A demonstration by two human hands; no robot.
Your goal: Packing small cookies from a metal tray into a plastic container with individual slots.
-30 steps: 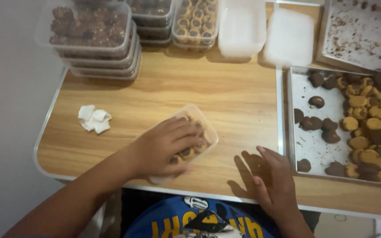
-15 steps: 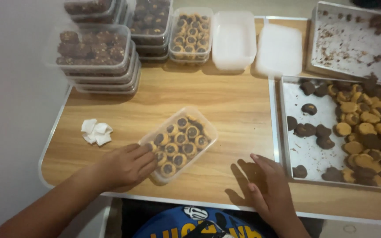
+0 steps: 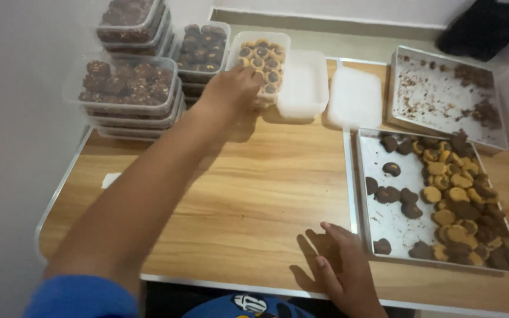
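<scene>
wooden table [image 3: 254, 194]: left hand [image 3: 231, 88] grips a cookie tub [image 3: 260, 59] atop a stack; it could topple. right hand [image 3: 340, 268] rests open.

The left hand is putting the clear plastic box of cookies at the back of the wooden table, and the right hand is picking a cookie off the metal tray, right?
No. In the head view the right hand rests flat on the wooden table beside the metal tray, holding nothing.

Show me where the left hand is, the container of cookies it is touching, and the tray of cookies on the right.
left hand [image 3: 231, 88], head view, on the back of the hand.
container of cookies [image 3: 264, 53], head view, on its cookie-filled top.
tray of cookies [image 3: 384, 224], head view, on its bare metal floor.
</scene>
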